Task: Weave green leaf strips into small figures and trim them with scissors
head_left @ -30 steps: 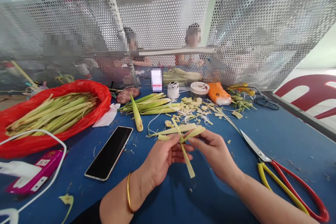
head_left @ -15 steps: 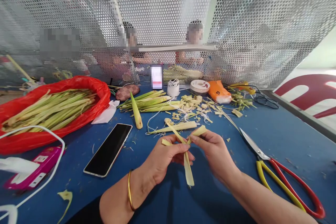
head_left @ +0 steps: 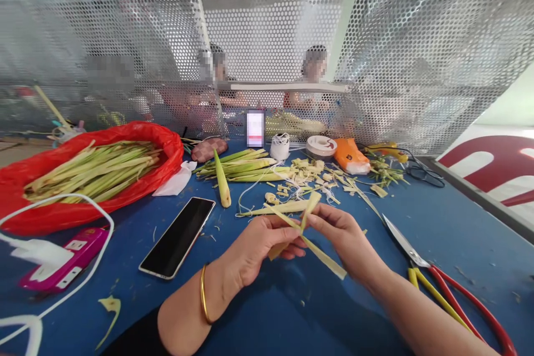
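Observation:
Both my hands meet over the blue table [head_left: 438,217], pinching crossed pale yellow-green leaf strips [head_left: 323,255]. My left hand [head_left: 258,245], with a gold bangle on its wrist, is closed on the strips from the left. From the right, my right hand [head_left: 344,239] grips them too. One long strip slants down to the right in front of my right hand, and a short end sticks up between my fingertips.
A red bag of leaf strips [head_left: 95,169] lies at the left, a black phone [head_left: 178,237] beside my left hand. Red and yellow scissors [head_left: 434,275] lie at the right. Cut leaves [head_left: 242,167], a thread spool [head_left: 280,146], tape and scraps sit behind. People sit beyond a perforated metal screen [head_left: 375,55].
The long strip that hung straight down between my hands has swung to slant down to the right. My hands stay together at the same spot.

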A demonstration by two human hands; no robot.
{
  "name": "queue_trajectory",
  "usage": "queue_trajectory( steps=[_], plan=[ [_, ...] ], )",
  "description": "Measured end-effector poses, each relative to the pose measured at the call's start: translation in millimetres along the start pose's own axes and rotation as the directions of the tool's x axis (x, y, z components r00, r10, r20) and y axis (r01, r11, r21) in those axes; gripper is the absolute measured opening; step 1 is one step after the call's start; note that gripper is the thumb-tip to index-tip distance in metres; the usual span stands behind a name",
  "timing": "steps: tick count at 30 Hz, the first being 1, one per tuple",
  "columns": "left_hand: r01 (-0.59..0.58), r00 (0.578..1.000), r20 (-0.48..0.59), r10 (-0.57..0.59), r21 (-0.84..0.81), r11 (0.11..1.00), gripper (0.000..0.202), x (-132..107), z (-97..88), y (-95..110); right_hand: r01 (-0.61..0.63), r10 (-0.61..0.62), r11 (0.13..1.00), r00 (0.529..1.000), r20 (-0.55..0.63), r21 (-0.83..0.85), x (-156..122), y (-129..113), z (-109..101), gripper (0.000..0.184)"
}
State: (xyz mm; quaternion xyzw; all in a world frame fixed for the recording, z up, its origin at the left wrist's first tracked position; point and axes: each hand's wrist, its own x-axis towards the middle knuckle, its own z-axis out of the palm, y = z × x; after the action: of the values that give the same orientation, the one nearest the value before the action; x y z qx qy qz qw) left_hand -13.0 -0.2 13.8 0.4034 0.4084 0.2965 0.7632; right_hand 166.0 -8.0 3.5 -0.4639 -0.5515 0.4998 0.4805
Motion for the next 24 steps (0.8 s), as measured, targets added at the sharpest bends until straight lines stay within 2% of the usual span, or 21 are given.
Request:
queue_trajectory(
  steps=[4,8,11,15,18,20,24],
  plan=[
    [-0.118,0.979,-0.167,0.116,-0.002,0.993,0.025,3,3.2,-6,-0.007,0.036,0.972,0.992,0.121,-0.233,-5,-3,-1,0.041],
    [-0.169,0.942,-0.295,0.162,0.001,0.986,0.024,6,6.7,-11,0.070,-0.013,0.857,0.993,0.113,-0.511,-10,-3,2,0.033],
    [-0.225,0.906,-0.371,0.203,-0.015,0.974,0.018,9,10.5,-15,0.139,-0.069,0.814,0.987,0.145,-0.565,-14,0,7,0.033],
    [-0.278,0.873,-0.418,0.249,-0.007,0.961,0.011,12,12.6,-18,0.181,-0.096,0.815,0.979,0.181,-0.551,-15,1,11,0.033],
    [-0.297,0.872,-0.394,0.290,0.044,0.954,0.010,12,11.2,-17,0.143,-0.075,0.823,0.987,0.145,-0.550,-13,0,8,0.034],
    [-0.297,0.894,-0.333,0.300,0.061,0.953,0.012,11,10.2,-16,0.089,-0.061,0.860,0.996,0.070,-0.502,-9,0,4,0.034],
    [-0.239,0.955,-0.161,0.249,0.081,0.968,0.016,7,10.7,-15,0.008,-0.031,0.970,0.995,-0.093,-0.244,-3,1,-3,0.031]
  ],
)
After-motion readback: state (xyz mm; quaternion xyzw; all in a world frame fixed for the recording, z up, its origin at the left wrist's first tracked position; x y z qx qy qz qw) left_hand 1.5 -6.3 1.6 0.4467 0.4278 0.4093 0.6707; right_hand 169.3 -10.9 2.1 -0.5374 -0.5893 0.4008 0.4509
